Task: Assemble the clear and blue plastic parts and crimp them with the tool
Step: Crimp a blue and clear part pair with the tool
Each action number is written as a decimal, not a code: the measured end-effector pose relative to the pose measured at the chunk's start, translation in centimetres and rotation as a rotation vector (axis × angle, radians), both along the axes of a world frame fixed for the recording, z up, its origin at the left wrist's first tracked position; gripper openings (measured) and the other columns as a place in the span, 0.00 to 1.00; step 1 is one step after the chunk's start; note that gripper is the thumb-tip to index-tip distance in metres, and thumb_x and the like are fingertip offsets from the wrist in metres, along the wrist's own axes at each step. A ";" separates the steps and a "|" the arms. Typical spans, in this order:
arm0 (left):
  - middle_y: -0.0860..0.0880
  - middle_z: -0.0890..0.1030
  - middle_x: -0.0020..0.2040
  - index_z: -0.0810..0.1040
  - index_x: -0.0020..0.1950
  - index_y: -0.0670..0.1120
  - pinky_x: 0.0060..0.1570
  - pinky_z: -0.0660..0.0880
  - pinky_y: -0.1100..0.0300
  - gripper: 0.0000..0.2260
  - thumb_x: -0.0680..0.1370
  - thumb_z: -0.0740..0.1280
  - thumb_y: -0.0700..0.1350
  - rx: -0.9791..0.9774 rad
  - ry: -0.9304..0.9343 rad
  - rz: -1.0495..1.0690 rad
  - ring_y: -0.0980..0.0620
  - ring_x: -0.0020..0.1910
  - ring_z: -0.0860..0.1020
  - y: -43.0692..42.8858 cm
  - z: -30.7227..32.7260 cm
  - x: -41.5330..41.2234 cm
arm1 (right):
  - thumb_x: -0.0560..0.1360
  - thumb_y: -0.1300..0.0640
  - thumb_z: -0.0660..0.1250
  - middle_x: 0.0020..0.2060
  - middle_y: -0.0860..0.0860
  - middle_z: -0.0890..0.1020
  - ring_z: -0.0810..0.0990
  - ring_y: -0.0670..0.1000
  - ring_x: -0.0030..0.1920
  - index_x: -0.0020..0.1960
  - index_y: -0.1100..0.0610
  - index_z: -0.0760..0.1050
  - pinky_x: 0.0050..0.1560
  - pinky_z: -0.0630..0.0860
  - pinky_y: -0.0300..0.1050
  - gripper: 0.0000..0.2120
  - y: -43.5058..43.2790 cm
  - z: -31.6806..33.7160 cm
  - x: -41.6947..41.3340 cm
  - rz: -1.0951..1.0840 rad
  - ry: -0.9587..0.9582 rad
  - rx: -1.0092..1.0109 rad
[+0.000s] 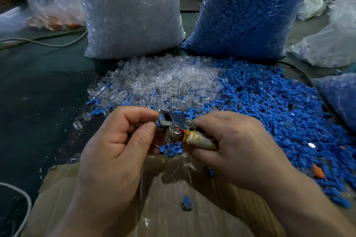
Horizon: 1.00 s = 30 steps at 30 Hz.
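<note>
cardboard sheet [192, 223] nearest, one joined clear-and-blue piece [186, 203] loose near its middle. over its far edge, left hand [115, 152] curled, thumb and forefinger pinching the metal head of the tool [171, 121]; right hand [237, 150] wrapped tight round the taped handle. beyond, heaped clear parts [163, 81] left, blue parts [279, 106] right, touching. furthest back, clear bag [131, 15] beside blue bag [246, 9].

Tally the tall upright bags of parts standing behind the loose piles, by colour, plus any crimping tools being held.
Clear-parts bag: 1
Blue-parts bag: 1
Crimping tool: 1
Total: 3
</note>
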<state>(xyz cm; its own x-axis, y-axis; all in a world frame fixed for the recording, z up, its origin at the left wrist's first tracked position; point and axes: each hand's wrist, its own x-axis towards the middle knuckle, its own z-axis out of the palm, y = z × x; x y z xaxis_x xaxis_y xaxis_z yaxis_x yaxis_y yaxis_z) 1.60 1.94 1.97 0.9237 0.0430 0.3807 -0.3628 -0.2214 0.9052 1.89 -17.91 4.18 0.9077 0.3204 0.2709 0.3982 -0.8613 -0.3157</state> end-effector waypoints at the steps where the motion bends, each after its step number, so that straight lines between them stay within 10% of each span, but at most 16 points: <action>1: 0.53 0.84 0.44 0.81 0.51 0.62 0.36 0.81 0.62 0.07 0.75 0.67 0.54 0.006 -0.001 0.005 0.54 0.38 0.84 0.1 0.0 -0.1 | 0.71 0.38 0.59 0.33 0.43 0.75 0.74 0.47 0.36 0.42 0.48 0.75 0.35 0.72 0.47 0.15 0.1 0.0 -0.1 -0.003 0.004 0.004; 20: 0.52 0.85 0.35 0.81 0.44 0.60 0.27 0.76 0.68 0.15 0.79 0.68 0.38 -0.036 0.328 0.049 0.55 0.31 0.84 -1.0 -0.8 0.4 | 0.67 0.32 0.65 0.53 0.48 0.78 0.72 0.55 0.55 0.65 0.47 0.72 0.56 0.66 0.54 0.31 -0.4 -1.7 1.5 -0.134 0.050 -0.293; 27: 0.55 0.85 0.35 0.81 0.47 0.61 0.33 0.81 0.55 0.07 0.76 0.69 0.47 0.094 0.292 0.057 0.58 0.33 0.84 -1.7 -1.0 -0.2 | 0.77 0.46 0.64 0.42 0.49 0.80 0.76 0.54 0.43 0.47 0.53 0.78 0.43 0.71 0.52 0.11 1.5 -1.2 0.5 0.114 -0.215 -0.025; 30: 0.60 0.84 0.35 0.80 0.48 0.61 0.34 0.79 0.67 0.04 0.75 0.69 0.52 0.201 0.152 0.023 0.63 0.34 0.83 -1.7 -0.7 -0.7 | 0.78 0.51 0.64 0.38 0.49 0.78 0.76 0.54 0.39 0.44 0.55 0.76 0.41 0.69 0.51 0.08 1.8 -1.3 0.2 0.122 -0.220 -0.010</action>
<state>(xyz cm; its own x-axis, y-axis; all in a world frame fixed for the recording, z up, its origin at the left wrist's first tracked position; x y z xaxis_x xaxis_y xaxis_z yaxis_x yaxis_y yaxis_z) 0.86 0.25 1.32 0.9706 0.0018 0.2407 -0.2189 -0.4091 0.8858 2.11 -16.13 2.83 0.7817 0.4278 0.4539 0.5576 -0.8054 -0.2012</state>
